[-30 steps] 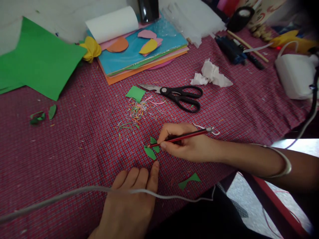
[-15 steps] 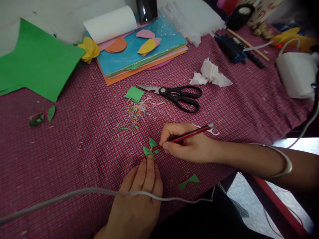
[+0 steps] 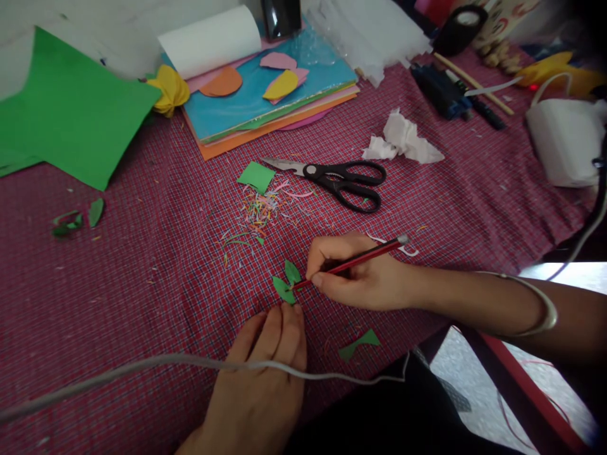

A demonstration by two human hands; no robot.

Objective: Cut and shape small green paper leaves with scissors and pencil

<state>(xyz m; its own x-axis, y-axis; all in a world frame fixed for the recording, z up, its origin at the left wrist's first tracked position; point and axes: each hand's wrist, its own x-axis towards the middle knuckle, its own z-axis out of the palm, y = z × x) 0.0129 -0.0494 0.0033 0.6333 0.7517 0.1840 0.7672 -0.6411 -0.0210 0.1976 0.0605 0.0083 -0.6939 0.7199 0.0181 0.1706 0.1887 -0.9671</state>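
Note:
Between the fingers of my right hand (image 3: pixel 372 281) is a red and black pencil (image 3: pixel 365 256), its tip down at a small green paper leaf (image 3: pixel 283 291). Another green leaf shape (image 3: pixel 292 272) sits just behind it; whether the two are joined I cannot tell. My left hand (image 3: pixel 256 401) lies palm down, its fingers stretched out and fingertips at the leaf's near edge. A curved green paper offcut (image 3: pixel 359 345) rests nearer the table edge. Beyond my hands are black-handled scissors (image 3: pixel 327 175), a green paper square (image 3: pixel 256 175) and a heap of thin coloured paper shreds (image 3: pixel 260 207).
A white cable (image 3: pixel 156 361) runs across the view above my left hand. Coloured sheets (image 3: pixel 227 120) with cut petals, a white paper roll (image 3: pixel 211 41) and a large green paper shape (image 3: pixel 71 114) stand at the back. Crumpled white paper (image 3: pixel 408 140) lies right of centre.
My left fingertips have drawn back slightly, showing more of the near green leaf. The leaf and the pencil tip have shifted a little.

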